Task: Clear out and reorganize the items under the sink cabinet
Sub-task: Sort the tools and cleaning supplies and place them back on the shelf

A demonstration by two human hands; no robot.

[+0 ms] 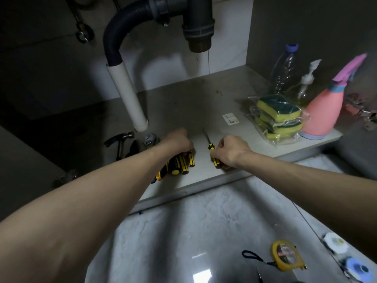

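Observation:
Both my arms reach onto the grey cabinet floor under the sink. My left hand rests curled over a row of several yellow-and-black screwdrivers lying side by side near the front edge. My right hand grips the yellow-and-black handle of a single screwdriver, whose thin shaft points toward the back wall. A hammer and a wrench lie left of the row, by the drain pipe.
A white drain pipe drops to the floor left of my hands, a dark trap hangs above. At right stand bagged sponges, a pink spray bottle, a pump bottle and a clear bottle. A tape measure lies on the tiles.

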